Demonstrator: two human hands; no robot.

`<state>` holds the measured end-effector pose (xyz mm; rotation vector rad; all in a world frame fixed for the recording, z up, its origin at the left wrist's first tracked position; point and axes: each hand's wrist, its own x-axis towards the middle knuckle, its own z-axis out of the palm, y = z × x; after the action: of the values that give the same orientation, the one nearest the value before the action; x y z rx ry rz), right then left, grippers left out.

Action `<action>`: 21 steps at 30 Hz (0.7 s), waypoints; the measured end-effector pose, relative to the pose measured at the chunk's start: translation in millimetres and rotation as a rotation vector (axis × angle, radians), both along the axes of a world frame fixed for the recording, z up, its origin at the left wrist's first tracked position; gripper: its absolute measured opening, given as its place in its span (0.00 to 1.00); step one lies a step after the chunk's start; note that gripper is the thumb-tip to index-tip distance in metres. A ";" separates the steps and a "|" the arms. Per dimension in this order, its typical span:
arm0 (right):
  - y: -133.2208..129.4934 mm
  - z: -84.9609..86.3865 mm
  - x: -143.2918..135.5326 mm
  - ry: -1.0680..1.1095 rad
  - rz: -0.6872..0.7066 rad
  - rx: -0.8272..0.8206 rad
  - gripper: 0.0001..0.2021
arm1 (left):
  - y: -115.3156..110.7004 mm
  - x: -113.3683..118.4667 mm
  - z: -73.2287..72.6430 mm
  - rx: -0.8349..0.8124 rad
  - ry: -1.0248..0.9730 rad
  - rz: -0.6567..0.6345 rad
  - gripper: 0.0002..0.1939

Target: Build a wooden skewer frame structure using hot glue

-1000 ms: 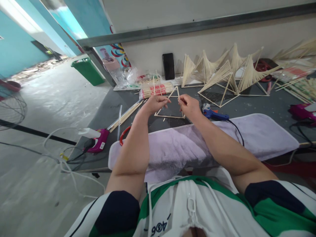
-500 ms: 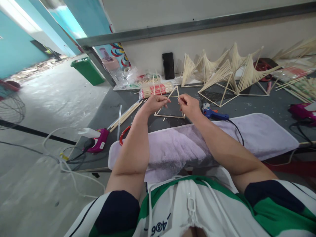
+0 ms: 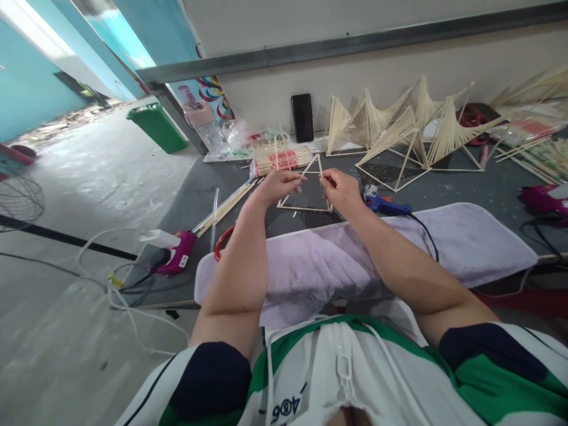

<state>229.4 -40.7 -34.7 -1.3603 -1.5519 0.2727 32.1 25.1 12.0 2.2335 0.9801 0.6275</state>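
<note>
A small frame of thin wooden sticks (image 3: 305, 208) stands on the dark table, with sticks rising to a peak between my hands. My left hand (image 3: 281, 184) pinches a slanting stick on the frame's left side. On the right side, my right hand (image 3: 339, 186) has its fingertips closed on another stick of the same frame. Parts of both sticks are hidden behind the fingers. A blue glue gun (image 3: 387, 206) lies just right of my right hand. Behind my left hand is a plastic-wrapped bundle of sticks (image 3: 266, 164).
Finished stick structures (image 3: 399, 130) stand along the back right. A black phone (image 3: 302, 118) leans on the wall. A lilac towel (image 3: 310, 260) covers the table's front edge. Loose sticks (image 3: 226, 208) and a magenta power strip (image 3: 180, 253) lie at the left, with cables hanging down.
</note>
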 end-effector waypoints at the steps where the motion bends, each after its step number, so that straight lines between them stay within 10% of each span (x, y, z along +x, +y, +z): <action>1: 0.4 -0.3 0.1 0.004 0.001 -0.001 0.08 | -0.7 0.3 0.7 -0.009 -0.005 0.002 0.16; 13: -5.3 0.3 7.6 0.151 -0.015 -0.010 0.19 | 7.3 -6.7 -9.7 -0.135 -0.228 0.048 0.19; 21: 3.4 -11.6 21.0 0.300 -0.052 0.022 0.17 | -10.1 -2.6 0.5 0.168 -0.359 0.458 0.06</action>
<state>250.3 -37.3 -46.3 -1.2760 -1.2660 0.4069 29.5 15.0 12.5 1.9364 1.2899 1.3051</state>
